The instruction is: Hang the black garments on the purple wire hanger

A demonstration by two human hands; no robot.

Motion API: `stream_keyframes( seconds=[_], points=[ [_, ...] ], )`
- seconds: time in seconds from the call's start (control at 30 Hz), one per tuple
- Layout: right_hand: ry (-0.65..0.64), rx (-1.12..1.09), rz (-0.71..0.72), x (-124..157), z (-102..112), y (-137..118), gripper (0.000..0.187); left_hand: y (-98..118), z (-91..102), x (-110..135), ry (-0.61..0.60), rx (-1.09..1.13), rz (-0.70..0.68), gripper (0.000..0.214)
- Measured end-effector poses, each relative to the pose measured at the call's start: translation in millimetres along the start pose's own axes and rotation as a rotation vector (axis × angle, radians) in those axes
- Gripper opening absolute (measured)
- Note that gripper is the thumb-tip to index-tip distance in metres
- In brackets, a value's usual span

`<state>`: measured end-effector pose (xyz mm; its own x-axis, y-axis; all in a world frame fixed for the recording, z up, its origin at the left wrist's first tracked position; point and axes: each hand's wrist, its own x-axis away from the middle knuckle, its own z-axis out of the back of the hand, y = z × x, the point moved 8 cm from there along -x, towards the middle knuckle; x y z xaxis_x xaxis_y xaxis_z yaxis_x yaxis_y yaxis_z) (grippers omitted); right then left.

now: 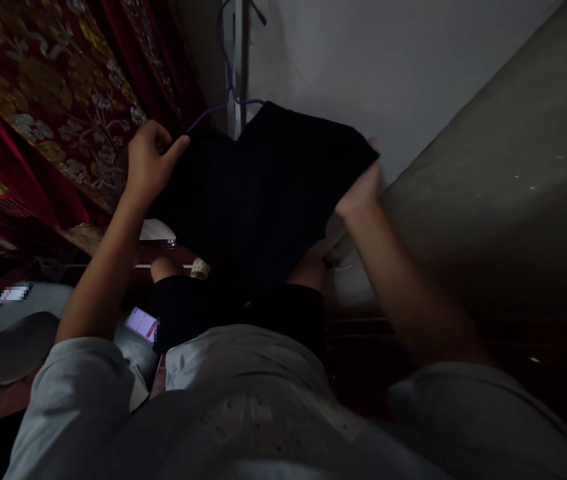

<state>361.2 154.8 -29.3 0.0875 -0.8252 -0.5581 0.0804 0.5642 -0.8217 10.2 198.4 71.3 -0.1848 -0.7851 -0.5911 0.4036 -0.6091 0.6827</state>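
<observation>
A black garment (263,193) hangs spread out in front of me on a purple hanger (208,115). The hanger's thin neck rises in front of a pale upright pole (238,60). My left hand (151,160) pinches the garment's upper left edge between thumb and fingers, close to the end of the hanger's arm. At the far right corner of the cloth, my right hand (362,190) grips the edge, its fingers mostly hidden behind the fabric. The lower part of the garment drops towards my lap, and folds there are too dark to make out.
Red cloth with gold and silver patterns (58,93) hangs at the left. A lit phone (142,324) lies on a grey surface beside my leg, and another bright screen (13,293) sits farther left. A pale wall (388,60) stands behind, with a grey slanting surface (503,180) at the right.
</observation>
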Motion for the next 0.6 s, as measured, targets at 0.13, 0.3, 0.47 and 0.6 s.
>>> stream_keyframes(
  seconds=[0.13, 0.3, 0.47, 0.6],
  points=[
    [0.162, -0.286, -0.027, -2.4, 39.2, -8.2, 0.068, 7.9, -17.1, 0.4, -0.091, 0.066, -0.041, 0.045],
    [0.185, -0.167, 0.027, -20.8, 27.0, -69.6, 0.071, 19.5, -26.5, -8.8, 0.002, 0.026, 0.029, 0.031],
    [0.144, 0.001, 0.034, -17.3, -15.1, -120.8, 0.055, 16.8, -24.2, -17.9, 0.097, -0.106, -0.028, 0.026],
    [0.058, -0.109, 0.047, -10.7, -37.5, -131.6, 0.06, 12.3, -21.0, -17.8, 0.121, -0.098, -0.073, 0.023]
  ],
)
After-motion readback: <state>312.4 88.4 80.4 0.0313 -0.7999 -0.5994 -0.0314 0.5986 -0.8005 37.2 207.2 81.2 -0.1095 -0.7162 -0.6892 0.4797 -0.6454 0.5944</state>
